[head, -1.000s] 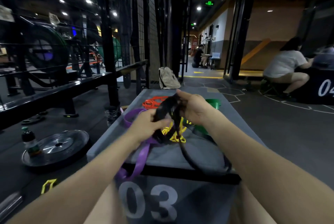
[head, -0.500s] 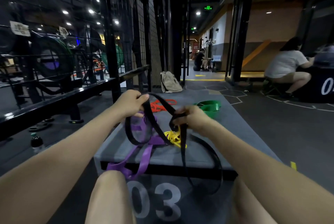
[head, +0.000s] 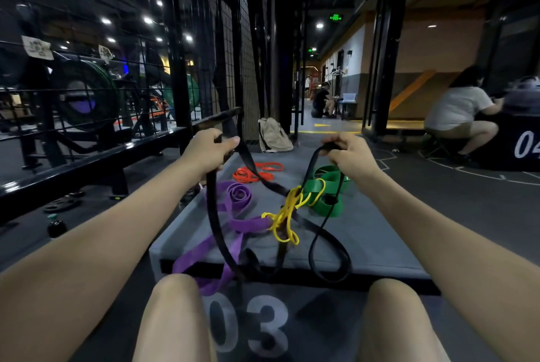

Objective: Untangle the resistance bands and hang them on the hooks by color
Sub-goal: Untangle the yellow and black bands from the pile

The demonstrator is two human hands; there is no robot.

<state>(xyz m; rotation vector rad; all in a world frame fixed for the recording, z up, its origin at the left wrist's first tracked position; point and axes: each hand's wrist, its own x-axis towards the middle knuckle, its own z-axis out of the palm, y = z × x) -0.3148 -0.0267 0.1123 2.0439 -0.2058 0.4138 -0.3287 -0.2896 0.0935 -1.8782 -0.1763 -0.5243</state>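
Gym flooring surrounds the grey counter [head: 365, 233] where left hand [head: 209, 148] and right hand [head: 347, 152], each grip pinching the black band [head: 214, 221], hold it apart, seemingly to loosen the yellow band [head: 285, 215] knotted around it.

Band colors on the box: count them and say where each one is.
5. Black held up by both hands; yellow knotted round it at center; purple left, trailing over the front edge; orange at back; green right. Duplicates may hide in the tangle.
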